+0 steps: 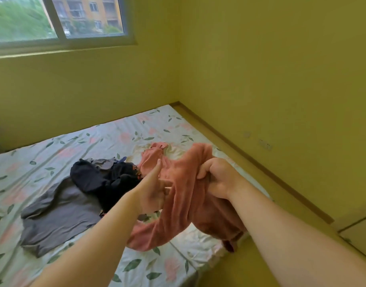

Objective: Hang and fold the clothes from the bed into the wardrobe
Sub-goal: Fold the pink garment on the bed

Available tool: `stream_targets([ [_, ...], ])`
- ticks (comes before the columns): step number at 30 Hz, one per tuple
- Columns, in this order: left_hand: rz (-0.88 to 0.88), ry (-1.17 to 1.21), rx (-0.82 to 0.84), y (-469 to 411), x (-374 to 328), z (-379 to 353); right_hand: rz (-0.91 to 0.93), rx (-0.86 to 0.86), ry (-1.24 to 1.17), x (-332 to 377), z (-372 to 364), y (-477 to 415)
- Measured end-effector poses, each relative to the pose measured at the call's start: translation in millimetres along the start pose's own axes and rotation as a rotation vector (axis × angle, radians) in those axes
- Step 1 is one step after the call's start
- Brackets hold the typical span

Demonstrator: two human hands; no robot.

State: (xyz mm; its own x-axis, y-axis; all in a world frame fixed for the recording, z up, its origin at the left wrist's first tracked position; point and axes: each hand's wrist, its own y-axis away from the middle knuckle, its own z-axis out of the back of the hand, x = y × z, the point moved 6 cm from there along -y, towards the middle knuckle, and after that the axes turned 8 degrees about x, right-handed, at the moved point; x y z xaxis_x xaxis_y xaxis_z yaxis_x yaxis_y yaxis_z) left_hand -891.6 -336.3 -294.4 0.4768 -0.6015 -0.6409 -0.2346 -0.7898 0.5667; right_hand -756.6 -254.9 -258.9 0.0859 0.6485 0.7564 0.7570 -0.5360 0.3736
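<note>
A salmon-pink garment point(184, 204) hangs lifted above the bed point(74, 146), one end trailing on the floral sheet. My right hand point(217, 179) grips a bunch of its fabric near the top. My left hand point(155, 189) is at the garment's left edge with the thumb pointing up; its fingers are hidden in the cloth. A grey shirt point(60, 216) lies flat on the bed at the left. A heap of black clothes point(103, 179) sits behind it. The wardrobe is out of view.
The bed fills the room's corner, with yellow walls behind and to the right. A window point(60, 19) is at the upper left. A wooden ledge point(250, 162) runs along the bed's right side. Wall sockets point(265, 144) sit low on the right wall.
</note>
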Motion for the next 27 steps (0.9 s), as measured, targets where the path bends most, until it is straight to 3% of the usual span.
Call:
stream_targets([
  [3, -0.095, 0.094, 0.025, -41.1, -17.4, -19.0, 0.03, 0.086, 0.273, 15.6, -8.1, 30.4],
  [6, -0.193, -0.098, 0.023, -47.9, -39.1, -65.4, -0.021, 0.159, 0.347, 20.5, -5.6, 56.6],
  [11, -0.219, -0.027, 0.131, -69.9, -60.4, -130.4, 0.042, 0.026, 0.059, 30.4, 45.7, 90.5],
  [13, -0.307, -0.003, 0.344, -72.4, -70.5, -151.7, 0.04, -0.003, -0.026, 29.5, 62.1, 102.6],
  [16, -0.333, -0.283, 0.573, -67.5, -71.6, -172.4, 0.264, -0.059, -0.253, 45.4, 72.7, 110.1],
  [18, -0.289, -0.378, 0.671, -66.2, -67.4, -172.4, 0.407, -0.207, -0.34, 57.9, 76.9, 113.5],
  [20, -0.22, -0.269, 0.565, -77.3, -67.2, -155.3, 0.427, -0.348, -0.284, 63.0, 84.8, 116.6],
  [23, -0.129, -0.066, 0.282, -94.1, -64.6, -121.6, 0.41, -0.35, -0.154, 61.1, 86.0, 120.5],
  [27, 0.058, -0.063, 0.356, -91.4, -55.8, -127.4, 0.316, -0.28, 0.148, 55.9, 78.0, 120.6],
])
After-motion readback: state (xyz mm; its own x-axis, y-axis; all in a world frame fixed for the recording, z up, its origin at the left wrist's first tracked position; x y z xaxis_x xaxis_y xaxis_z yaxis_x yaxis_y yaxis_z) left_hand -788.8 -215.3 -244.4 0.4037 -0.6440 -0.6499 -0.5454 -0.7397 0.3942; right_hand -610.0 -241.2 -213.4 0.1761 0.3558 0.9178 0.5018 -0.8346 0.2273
